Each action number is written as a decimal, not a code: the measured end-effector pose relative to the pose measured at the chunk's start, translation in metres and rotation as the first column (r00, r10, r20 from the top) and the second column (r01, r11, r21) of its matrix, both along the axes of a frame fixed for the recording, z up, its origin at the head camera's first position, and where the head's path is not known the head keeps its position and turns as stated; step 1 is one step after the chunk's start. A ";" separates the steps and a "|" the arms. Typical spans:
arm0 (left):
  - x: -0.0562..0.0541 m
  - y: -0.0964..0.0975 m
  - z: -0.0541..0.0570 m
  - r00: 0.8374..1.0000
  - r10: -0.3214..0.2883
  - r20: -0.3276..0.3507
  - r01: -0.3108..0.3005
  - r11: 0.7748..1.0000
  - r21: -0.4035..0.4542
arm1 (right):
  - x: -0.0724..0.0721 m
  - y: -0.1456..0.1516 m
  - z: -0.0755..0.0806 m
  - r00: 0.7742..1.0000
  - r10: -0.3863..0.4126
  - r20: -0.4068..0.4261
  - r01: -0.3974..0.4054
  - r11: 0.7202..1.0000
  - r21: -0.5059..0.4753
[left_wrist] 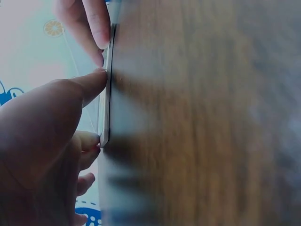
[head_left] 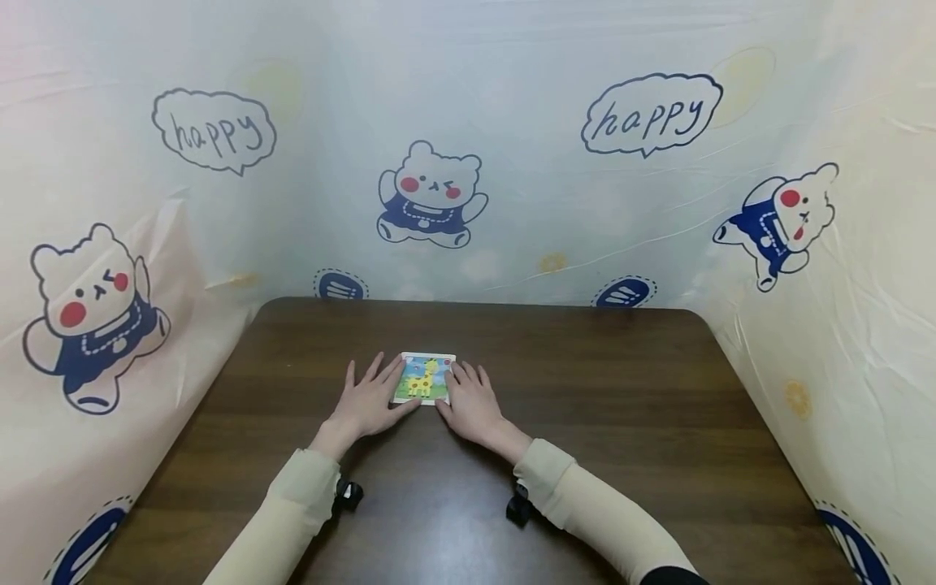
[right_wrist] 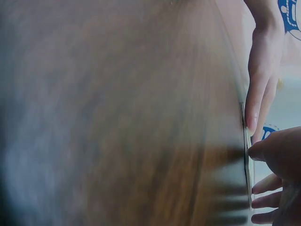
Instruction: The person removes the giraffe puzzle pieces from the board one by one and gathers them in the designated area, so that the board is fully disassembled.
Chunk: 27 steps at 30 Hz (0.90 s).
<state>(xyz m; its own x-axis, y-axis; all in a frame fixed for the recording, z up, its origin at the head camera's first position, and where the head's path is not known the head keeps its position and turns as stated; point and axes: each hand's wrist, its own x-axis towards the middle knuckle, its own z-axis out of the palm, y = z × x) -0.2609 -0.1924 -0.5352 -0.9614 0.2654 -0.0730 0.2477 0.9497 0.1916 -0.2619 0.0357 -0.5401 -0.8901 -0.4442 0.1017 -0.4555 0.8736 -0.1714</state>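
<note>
A small square board (head_left: pixel 424 379) with a giraffe picture and a white border lies flat on the brown table. At its left edge is my left hand (head_left: pixel 368 404), fingers straight and spread, with the index finger and thumb touching the board's corners. My right hand (head_left: pixel 474 406) rests at the right edge, its fingers extended over that border and its thumb at the near corner. The left wrist view shows the thin board (left_wrist: pixel 106 101) edge-on, with the left thumb pressing its top. From the right wrist, the right thumb (right_wrist: pixel 258 150) also touches the board.
The dark wooden table (head_left: pixel 621 406) reaches out on all sides, with rounded far corners. A pale curtain (head_left: pixel 526 195) printed with bears and "happy" bubbles surrounds it. Small black devices (head_left: pixel 350 496) sit at both wrists.
</note>
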 end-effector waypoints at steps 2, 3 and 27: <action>0.003 -0.004 -0.001 1.000 0.008 0.000 -0.008 1.000 0.008 | 0.003 -0.003 0.001 1.000 0.011 0.000 -0.011 1.000 0.002; 0.004 -0.005 -0.001 1.000 0.011 -0.001 -0.011 1.000 0.012 | 0.003 -0.005 0.001 1.000 0.015 0.000 -0.015 1.000 0.005; 0.025 -0.021 -0.003 0.995 0.103 -0.018 -0.100 0.989 0.108 | -0.019 -0.007 0.011 1.000 -0.009 0.010 0.011 0.985 -0.172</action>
